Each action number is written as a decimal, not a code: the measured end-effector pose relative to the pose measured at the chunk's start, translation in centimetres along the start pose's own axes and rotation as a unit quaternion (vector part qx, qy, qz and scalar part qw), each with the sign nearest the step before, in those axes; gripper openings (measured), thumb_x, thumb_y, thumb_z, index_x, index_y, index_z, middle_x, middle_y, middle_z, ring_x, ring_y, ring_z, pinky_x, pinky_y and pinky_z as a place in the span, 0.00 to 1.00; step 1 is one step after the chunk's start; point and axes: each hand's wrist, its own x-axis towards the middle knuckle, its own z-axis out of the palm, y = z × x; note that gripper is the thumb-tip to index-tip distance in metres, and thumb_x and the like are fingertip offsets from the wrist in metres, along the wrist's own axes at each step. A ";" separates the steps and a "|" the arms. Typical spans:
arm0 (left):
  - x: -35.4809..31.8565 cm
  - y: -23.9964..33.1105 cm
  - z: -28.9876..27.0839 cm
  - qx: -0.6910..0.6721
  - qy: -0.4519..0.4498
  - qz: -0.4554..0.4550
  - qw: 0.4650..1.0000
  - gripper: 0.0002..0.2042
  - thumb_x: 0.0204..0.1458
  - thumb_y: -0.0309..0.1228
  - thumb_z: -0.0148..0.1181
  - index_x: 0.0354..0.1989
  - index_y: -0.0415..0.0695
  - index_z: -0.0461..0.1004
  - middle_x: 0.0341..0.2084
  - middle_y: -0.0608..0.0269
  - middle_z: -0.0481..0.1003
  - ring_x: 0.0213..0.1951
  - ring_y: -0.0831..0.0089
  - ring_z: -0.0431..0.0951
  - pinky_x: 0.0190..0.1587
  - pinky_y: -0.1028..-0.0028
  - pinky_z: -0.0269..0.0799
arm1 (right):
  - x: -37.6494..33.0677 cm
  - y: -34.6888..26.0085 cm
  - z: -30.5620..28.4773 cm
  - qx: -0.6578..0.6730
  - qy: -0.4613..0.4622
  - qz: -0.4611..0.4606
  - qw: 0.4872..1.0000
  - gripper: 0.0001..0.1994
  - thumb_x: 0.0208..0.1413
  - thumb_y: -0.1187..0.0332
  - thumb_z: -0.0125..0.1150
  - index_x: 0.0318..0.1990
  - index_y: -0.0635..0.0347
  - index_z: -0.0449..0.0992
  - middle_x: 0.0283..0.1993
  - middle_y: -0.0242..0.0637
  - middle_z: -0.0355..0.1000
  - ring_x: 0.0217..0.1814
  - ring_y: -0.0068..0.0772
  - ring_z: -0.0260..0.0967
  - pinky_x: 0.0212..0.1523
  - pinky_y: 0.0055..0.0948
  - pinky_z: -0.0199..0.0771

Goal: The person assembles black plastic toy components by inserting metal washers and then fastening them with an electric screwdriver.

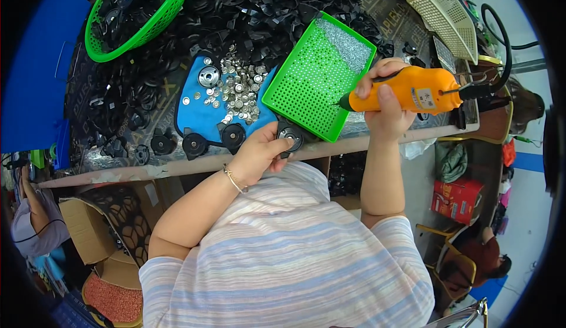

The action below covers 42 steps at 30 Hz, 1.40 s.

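Orange screwdriver (pixel 413 90) in rt hand (pixel 386 113), black disc (pixel 290 136) in lft hand (pixel 259 151).

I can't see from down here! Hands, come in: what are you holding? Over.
Left hand grips a round black part at the table edge. Right hand holds the orange power screwdriver, tip over the green perforated tray. Nothing between tip and part.

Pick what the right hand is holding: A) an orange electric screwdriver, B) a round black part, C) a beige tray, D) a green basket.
A: the right hand grips the orange electric screwdriver, its tip over the green perforated tray, while the left hand holds a round black part at the table edge.
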 end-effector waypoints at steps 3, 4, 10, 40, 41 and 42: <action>0.0 0.0 -0.1 0.004 -0.009 0.008 1.000 0.04 0.50 0.26 0.51 0.34 0.43 0.64 0.21 0.63 0.70 0.13 0.81 0.64 0.13 0.82 0.57 | 0.2 0.3 0.0 0.007 0.006 -0.002 1.000 0.09 0.45 0.79 0.56 0.34 0.66 0.65 0.30 0.36 0.63 0.24 0.24 0.65 0.26 0.20 0.67; 0.0 -0.1 -0.2 0.005 -0.014 0.011 1.000 0.05 0.50 0.26 0.51 0.34 0.43 0.64 0.21 0.63 0.70 0.13 0.81 0.64 0.14 0.82 0.57 | 0.2 0.3 0.1 0.011 0.004 -0.001 1.000 0.09 0.45 0.79 0.56 0.34 0.66 0.65 0.30 0.36 0.63 0.24 0.25 0.65 0.26 0.20 0.66; 0.0 -0.2 -0.2 0.039 -0.020 0.036 0.998 0.08 0.51 0.25 0.51 0.39 0.43 0.62 0.25 0.61 0.71 0.13 0.81 0.63 0.14 0.83 0.57 | 0.1 0.4 0.0 0.014 0.009 0.001 1.000 0.09 0.46 0.78 0.57 0.34 0.66 0.65 0.31 0.37 0.63 0.24 0.25 0.65 0.26 0.20 0.66; -0.8 -0.1 0.2 0.182 -0.023 0.068 0.981 0.25 0.42 0.18 0.59 0.49 0.46 0.58 0.28 0.66 0.69 0.18 0.84 0.68 0.18 0.84 0.65 | -2.7 -4.2 4.8 0.107 -0.126 0.118 0.979 0.17 0.44 0.62 0.63 0.33 0.63 0.64 0.33 0.39 0.60 0.22 0.27 0.64 0.24 0.25 0.68; -0.8 -0.1 0.2 0.182 -0.023 0.068 0.981 0.25 0.42 0.18 0.59 0.49 0.46 0.58 0.28 0.66 0.69 0.18 0.84 0.68 0.18 0.84 0.65 | -2.7 -4.1 4.7 0.107 -0.148 0.121 0.976 0.15 0.42 0.66 0.61 0.35 0.62 0.64 0.34 0.39 0.60 0.25 0.26 0.64 0.27 0.23 0.66; -0.7 -0.2 0.2 0.182 -0.021 0.075 0.980 0.25 0.42 0.19 0.60 0.49 0.46 0.59 0.27 0.66 0.69 0.18 0.84 0.68 0.18 0.84 0.65 | -2.7 -4.0 4.7 0.107 -0.170 0.124 0.972 0.15 0.39 0.71 0.60 0.36 0.60 0.64 0.34 0.38 0.61 0.28 0.24 0.64 0.30 0.21 0.64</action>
